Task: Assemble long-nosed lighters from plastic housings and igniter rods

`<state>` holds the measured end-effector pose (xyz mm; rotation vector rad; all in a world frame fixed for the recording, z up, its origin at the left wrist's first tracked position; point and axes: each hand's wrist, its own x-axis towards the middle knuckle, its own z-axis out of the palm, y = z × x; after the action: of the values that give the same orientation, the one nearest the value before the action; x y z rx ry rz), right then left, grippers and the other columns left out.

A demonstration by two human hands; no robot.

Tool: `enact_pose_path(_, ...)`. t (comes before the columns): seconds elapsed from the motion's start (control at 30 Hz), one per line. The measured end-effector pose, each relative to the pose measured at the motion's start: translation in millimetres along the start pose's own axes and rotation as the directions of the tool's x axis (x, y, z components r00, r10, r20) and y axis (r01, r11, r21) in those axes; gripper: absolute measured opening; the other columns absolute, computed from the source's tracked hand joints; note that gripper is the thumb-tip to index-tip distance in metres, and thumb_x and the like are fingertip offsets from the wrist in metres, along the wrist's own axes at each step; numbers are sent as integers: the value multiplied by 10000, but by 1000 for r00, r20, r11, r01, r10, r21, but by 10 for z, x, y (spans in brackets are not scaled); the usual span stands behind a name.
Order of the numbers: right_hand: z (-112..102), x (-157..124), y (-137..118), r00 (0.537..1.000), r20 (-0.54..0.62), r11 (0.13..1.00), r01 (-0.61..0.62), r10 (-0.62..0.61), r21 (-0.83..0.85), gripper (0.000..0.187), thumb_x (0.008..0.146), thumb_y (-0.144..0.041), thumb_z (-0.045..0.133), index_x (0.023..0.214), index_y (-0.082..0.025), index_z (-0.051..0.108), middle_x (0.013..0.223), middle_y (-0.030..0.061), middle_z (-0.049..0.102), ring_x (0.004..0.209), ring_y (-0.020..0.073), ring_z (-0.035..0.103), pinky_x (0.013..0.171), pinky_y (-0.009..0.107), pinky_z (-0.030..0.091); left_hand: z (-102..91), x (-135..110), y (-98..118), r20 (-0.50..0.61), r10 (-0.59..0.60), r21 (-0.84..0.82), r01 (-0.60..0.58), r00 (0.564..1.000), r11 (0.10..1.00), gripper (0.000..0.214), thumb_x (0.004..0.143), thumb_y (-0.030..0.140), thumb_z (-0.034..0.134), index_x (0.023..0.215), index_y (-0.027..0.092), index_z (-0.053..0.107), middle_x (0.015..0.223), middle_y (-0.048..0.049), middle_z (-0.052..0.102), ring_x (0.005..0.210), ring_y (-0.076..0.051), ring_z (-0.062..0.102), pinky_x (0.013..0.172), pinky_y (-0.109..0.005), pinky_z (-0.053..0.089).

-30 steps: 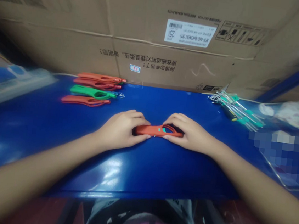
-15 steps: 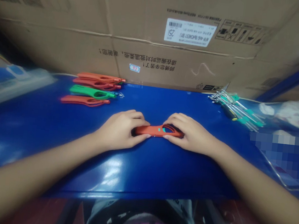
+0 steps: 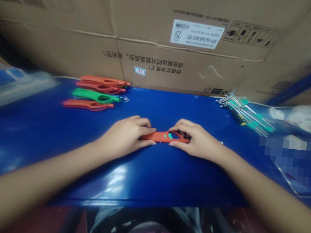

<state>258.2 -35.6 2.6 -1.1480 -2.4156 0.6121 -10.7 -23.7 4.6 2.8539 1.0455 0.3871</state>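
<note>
Closest to the camera, the front edge of the glossy blue table runs across the view, and both bare forearms reach over it towards the middle. The left hand and the right hand meet there on one orange lighter casing, which lies lengthwise between them, flat on the table or just above it. The left hand grips the plain end, with the fingers curled over the top and the thumb beneath. The right hand pinches the end that has the oval opening and a small teal part, with fingers above and thumb along the near side.

Further back on the left, well apart from the hands, four more casings lie side by side. The first is a single orange casing, a green casing lies beyond it, and two stacked orange casings are nearest the wall. Far right, a bundle of thin metal rods with green handles lies fanned out. Blurred clear plastic bags sit at the left edge. At the back, large cardboard boxes close off the table, and one bears a white barcode label.
</note>
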Motion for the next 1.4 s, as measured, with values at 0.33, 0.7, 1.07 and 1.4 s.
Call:
enact_pose_path(0.33, -25, -25, 9, 993, -14, 988, 117, -119, -103, 223, 922, -270, 628, 1123, -196, 691, 1077, 91, 647, 924, 209, 653, 816, 334, 537, 79, -3, -18, -114, 79, 66, -72, 990, 995, 339, 996, 343, 536, 1242, 152, 668, 1072, -100, 712, 981, -241, 668, 830, -344, 546)
enact_pose_path(0.7, -52, -68, -52, 966, -136, 956, 184, -219, -230, 210, 1007, -342, 534, 984, -176, 662, 867, 69, 635, 740, 182, 590, 646, 303, 464, 38, -11, 2, -180, 114, -167, -144, 977, 975, 297, 1026, 338, 492, 1148, 144, 683, 945, -84, 690, 846, -185, 641, 755, -287, 513)
enact_pose_path(1.07, -173, -52, -22, 964, -210, 969, 115, -163, -220, 120, 962, -326, 613, 965, -206, 616, 922, 67, 633, 802, 197, 604, 717, 319, 485, -13, 18, -59, -210, 74, -140, -105, 975, 985, 298, 1019, 352, 488, 1095, 154, 698, 945, -88, 697, 812, -186, 638, 733, -291, 502)
enact_pose_path(1.4, -173, -26, -45, 969, -182, 943, 101, -165, -316, 244, 1022, -343, 493, 1121, -174, 640, 1078, 121, 677, 963, 249, 648, 842, 380, 501, 33, 57, 162, 131, -347, -809, 303, 929, 504, 409, 947, 510, 541, 757, 154, 612, 627, 1, 504, 523, -111, 429, 487, -247, 355)
